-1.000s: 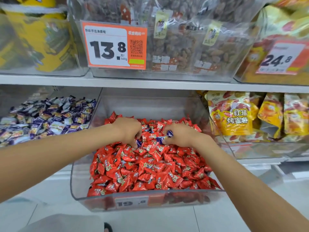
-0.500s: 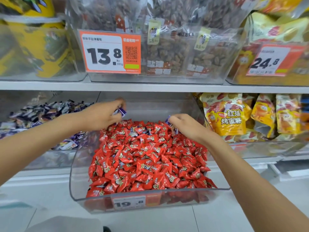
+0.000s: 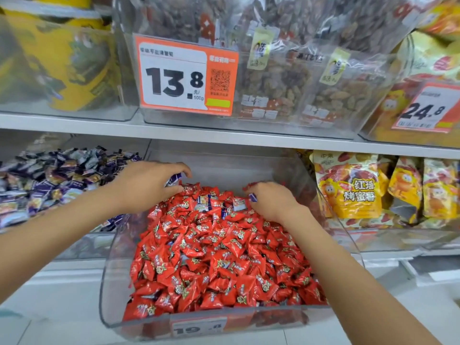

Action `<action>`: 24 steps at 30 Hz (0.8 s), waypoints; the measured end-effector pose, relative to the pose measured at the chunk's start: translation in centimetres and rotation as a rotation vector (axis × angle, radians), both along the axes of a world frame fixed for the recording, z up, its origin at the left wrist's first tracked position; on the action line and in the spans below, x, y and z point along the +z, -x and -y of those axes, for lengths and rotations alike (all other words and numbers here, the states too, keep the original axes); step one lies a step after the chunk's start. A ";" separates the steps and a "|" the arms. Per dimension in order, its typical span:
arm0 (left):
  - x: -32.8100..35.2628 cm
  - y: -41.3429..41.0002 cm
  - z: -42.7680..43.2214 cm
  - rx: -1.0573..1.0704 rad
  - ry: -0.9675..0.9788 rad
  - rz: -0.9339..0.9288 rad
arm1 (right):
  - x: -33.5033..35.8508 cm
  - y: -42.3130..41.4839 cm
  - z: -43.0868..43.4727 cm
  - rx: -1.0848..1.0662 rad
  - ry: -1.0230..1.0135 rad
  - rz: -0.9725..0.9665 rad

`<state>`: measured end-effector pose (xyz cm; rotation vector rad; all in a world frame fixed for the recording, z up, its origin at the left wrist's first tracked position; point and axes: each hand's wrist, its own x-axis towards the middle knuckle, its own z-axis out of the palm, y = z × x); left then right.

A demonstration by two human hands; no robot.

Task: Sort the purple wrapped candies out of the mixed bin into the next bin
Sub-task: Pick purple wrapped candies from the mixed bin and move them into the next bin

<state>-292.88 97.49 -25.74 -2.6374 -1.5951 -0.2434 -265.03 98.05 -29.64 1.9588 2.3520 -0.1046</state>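
Observation:
A clear mixed bin [image 3: 109, 282] holds a heap of red wrapped candies [image 3: 219, 260] with a few purple and white ones [image 3: 219, 205] near the back. My left hand [image 3: 146, 183] hovers over the bin's back left corner and pinches a purple wrapped candy [image 3: 175, 178] in curled fingers. My right hand [image 3: 271, 200] rests on the heap at the back right, fingers curled round another purple candy [image 3: 252, 196]. The bin to the left [image 3: 82, 245] is full of purple wrapped candies [image 3: 49, 180].
A shelf edge [image 3: 224, 138] runs just above the bins, carrying clear bins of bagged dried fruit with an orange 13.8 price tag [image 3: 185, 75]. Yellow snack bags [image 3: 348, 185] fill the bin at the right. White floor lies below.
My left hand has dipped back toward the red heap's back left with a purple candy in it. My right hand has stayed at the back right with its candy.

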 end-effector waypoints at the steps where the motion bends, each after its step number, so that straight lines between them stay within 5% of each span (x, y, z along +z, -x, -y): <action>1: 0.0 0.0 0.0 0.008 0.002 0.038 | 0.3 -0.9 0.2 -0.043 -0.001 0.038; 7: 0.1 -0.1 0.3 0.024 -0.006 0.136 | 0.8 -0.4 0.2 -0.005 0.021 -0.215; 15: 0.5 -0.3 0.6 0.033 0.031 0.103 | -0.9 1.4 -1.9 0.128 0.135 0.041; 21: 0.3 -0.2 0.4 0.022 0.037 0.105 | -0.2 -0.9 -1.2 -0.053 0.072 -0.655; 24: 0.2 -0.1 0.4 0.024 0.039 0.121 | 0.6 -1.4 -0.1 -0.076 0.076 -0.838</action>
